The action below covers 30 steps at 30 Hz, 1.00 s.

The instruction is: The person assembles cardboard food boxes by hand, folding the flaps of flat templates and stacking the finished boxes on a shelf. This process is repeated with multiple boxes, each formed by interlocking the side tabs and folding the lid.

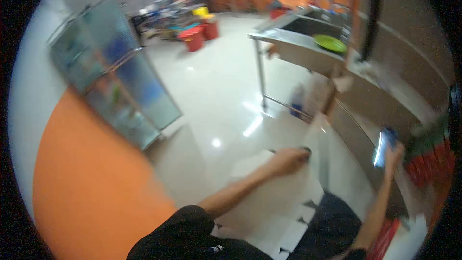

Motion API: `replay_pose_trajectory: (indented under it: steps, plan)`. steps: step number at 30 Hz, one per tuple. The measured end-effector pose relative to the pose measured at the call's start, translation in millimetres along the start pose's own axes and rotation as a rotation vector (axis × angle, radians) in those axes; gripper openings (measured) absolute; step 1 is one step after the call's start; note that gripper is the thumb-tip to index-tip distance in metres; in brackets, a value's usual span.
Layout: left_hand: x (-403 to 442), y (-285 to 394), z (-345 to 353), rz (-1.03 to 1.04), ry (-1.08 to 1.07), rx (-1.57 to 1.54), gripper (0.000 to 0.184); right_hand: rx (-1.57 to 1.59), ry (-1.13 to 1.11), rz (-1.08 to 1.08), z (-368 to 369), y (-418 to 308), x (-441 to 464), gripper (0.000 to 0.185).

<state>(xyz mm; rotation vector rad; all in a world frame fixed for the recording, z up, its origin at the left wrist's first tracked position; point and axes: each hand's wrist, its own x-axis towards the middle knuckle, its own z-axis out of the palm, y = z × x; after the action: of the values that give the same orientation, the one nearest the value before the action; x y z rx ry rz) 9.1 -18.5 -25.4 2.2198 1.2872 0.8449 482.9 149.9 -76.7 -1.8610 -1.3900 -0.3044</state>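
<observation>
My left hand (288, 161) is closed in the middle of the view, held out above the pale floor. A small dark thing shows at its fingers, too blurred to name. My right hand (395, 156), on the right side, is wrapped round a smartphone (382, 148) with a bright, glossy face. The phone is tilted and well apart from my left hand. Closest to the right hand is a heap of red and green items (428, 161), smeared by motion.
A metal sink (276, 32) stands ahead right, with a green basin (329, 43) on it. Red buckets (193, 39) sit farther back. A glass-paned door or window panel (113, 70) and an orange-and-white wall (91, 178) are on the left. The floor (216, 86) is shiny.
</observation>
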Motion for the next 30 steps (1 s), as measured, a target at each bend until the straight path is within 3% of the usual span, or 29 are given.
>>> replay_pose_trajectory:
  steps: [2, 10, 13, 19, 22, 25, 28, 30]
  plan:
    - [-3, 9, -10, 0.078, 0.036, -0.036, 0.016, -0.039, -0.094, 0.091, 7, 31, 8, 0.051]
    - [18, -3, -2, 0.159, 0.247, -0.093, 0.018, -0.043, -0.265, 0.332, 13, 59, 34, 0.049]
    - [21, -5, -2, 0.238, 0.306, -0.080, 0.021, 0.051, -0.310, 0.292, 7, 57, 34, 0.048]
    - [10, -2, -20, 0.245, 0.400, -0.077, 0.024, -0.138, -0.213, 0.110, -27, -11, 12, 0.044]
    - [-3, 4, -38, 0.185, 0.342, -0.003, 0.026, -0.320, -0.034, -0.055, -12, -3, 3, 0.044]
    - [-31, 5, -59, 0.109, 0.343, 0.215, 0.029, -0.352, -0.190, -0.052, -37, -26, -3, 0.042]
    - [-69, 1, -83, -0.073, 0.358, 0.425, 0.036, -0.081, -0.081, -0.202, -62, -60, -31, 0.036]
    - [-90, -1, -87, -0.241, 0.349, 0.435, 0.043, 0.345, -0.375, 0.052, -87, -125, -72, 0.031]
